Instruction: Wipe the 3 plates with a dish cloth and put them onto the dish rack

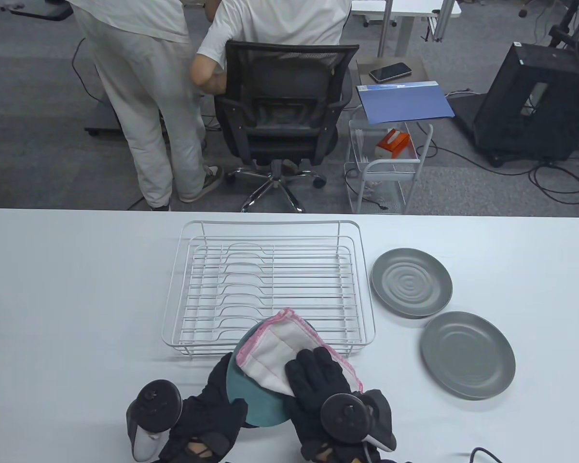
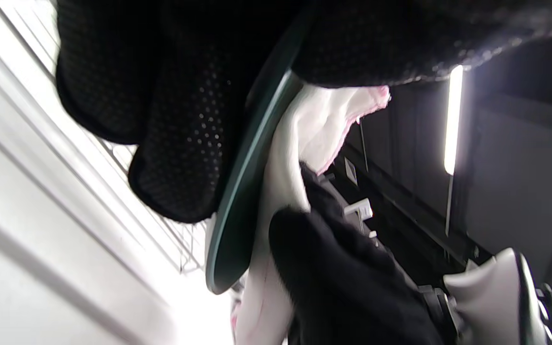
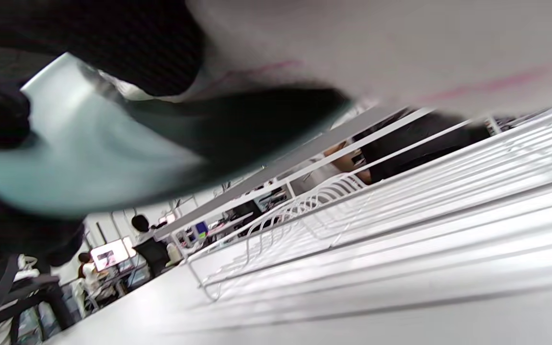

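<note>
Teal plate (image 1: pixel 256 402) sits tilted above the desk (image 1: pixel 67 289), left hand (image 1: pixel 207 410) clamped on its near-left rim; right hand (image 1: pixel 316 381) presses the dish cloth (image 1: pixel 289 347) flat-fingered on its face. Dish rack (image 1: pixel 270 284) lies just beyond, its slots running left-right.

Teal plate (image 1: pixel 255 405), pink-edged white cloth (image 1: pixel 289 345), two grey plates (image 1: pixel 411 282), white rack (image 1: pixel 270 284).

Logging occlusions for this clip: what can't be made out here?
- Teal plate face: table view, covered by dish cloth and right hand.
- Left hand fingers: table view, behind the plate.
- Dish rack: right wrist view, blurred.
</note>
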`<state>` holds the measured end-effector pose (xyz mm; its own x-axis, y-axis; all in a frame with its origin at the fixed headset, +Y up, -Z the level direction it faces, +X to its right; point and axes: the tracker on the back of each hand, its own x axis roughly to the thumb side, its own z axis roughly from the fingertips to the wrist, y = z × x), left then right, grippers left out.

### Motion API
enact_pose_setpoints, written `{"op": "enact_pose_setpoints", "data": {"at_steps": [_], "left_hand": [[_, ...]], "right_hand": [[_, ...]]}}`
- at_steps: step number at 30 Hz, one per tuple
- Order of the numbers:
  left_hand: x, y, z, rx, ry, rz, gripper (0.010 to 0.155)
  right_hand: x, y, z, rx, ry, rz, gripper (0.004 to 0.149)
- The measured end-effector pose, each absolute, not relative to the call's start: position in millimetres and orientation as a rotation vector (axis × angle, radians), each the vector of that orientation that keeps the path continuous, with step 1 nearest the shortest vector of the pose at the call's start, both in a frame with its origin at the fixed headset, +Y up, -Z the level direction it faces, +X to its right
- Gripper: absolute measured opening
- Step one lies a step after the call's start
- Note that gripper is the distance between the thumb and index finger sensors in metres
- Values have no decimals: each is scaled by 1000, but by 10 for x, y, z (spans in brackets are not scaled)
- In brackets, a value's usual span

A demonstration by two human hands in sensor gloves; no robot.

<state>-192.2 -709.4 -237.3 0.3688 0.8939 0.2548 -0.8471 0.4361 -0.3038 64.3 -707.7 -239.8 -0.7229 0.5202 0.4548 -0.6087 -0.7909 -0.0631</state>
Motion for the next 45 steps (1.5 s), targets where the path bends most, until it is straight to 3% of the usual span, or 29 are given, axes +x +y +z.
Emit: {"op": "enact_pose_setpoints", "data": {"at_steps": [7,12,19,28,37,45], "left_hand": [[-1662,-7170,-2364,-250,-538,1073,75],[-1590,-7204,-2371,-312,-595,1071,77],[-1658,-7172,-2377,-232,-564,1041,78],[-1931,-7032,-2360,-23,-491,1128,75],[-1983,-6998,-2341,30,-474,1088,74],[-1982,-7043,-2366,-24,-479,1135,76]], "right_hand": [[755,-7018,-2379,529,-363,2278,57],[647,-7019,-2357,681,-246,2005,57],[486,-7132,-2378,858,46,1694,55],[457,-7246,-2419,838,248,1611,56],[569,-7228,-2463,759,231,1841,56],[742,-7232,-2503,555,37,1985,55]]}}
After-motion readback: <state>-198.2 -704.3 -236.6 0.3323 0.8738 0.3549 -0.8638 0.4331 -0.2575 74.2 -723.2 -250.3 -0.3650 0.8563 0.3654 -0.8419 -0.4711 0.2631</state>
